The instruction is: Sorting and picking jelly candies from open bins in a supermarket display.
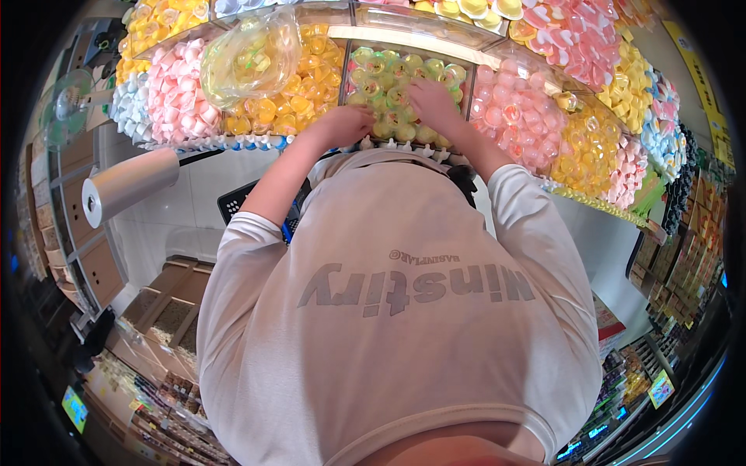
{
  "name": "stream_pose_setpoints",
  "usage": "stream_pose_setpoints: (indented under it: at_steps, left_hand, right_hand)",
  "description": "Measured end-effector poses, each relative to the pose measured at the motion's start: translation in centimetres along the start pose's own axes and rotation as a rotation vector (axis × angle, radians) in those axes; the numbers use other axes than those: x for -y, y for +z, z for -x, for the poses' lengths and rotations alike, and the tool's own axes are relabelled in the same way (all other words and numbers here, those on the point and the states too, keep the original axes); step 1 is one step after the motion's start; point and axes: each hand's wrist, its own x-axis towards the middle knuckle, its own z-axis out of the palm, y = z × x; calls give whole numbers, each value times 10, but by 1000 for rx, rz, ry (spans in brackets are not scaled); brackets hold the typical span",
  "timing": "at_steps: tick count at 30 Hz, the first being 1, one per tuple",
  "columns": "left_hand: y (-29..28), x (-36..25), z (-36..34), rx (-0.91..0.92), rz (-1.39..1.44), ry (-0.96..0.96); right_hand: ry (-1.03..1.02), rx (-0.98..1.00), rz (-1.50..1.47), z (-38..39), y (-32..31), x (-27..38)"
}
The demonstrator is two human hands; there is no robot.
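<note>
Small green jelly cups (pixel 392 74) with clear lids fill a compartment of the display in front of me. My right hand (pixel 430 101) reaches over its right half, fingers stretched out and touching the cups. At its front left corner is my left hand (pixel 347 124), fingers curled together; whatever they may hold is hidden. A clear plastic bag (pixel 252 62) with some yellow-green pieces inside lies on the orange jelly cups (pixel 291 97) to the left.
Pink round cups (pixel 517 113) fill the compartment on the right, with yellow ones (pixel 583 151) beyond. Pink packets (pixel 183 93) lie far left. Clear dividers (pixel 343 74) separate the compartments. A silver cylinder (pixel 128 186) juts out at left. Wooden bins (pixel 167 307) stand behind.
</note>
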Motion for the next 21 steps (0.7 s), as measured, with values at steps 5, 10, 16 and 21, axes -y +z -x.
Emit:
stream_pose_setpoints:
  at_steps: [5, 10, 16, 21]
  left_hand:
    - [5, 2, 0, -15, 16, -15]
    - [5, 0, 1, -32, 16, -40]
    - [4, -1, 0, -22, 27, -72]
    - [2, -3, 3, -126, 34, -70]
  right_hand:
    - [115, 230, -14, -39, 21, -8]
    - [362, 315, -177, -64, 12, 1]
    - [369, 235, -151, -70, 24, -11]
    - [363, 249, -70, -66, 29, -11]
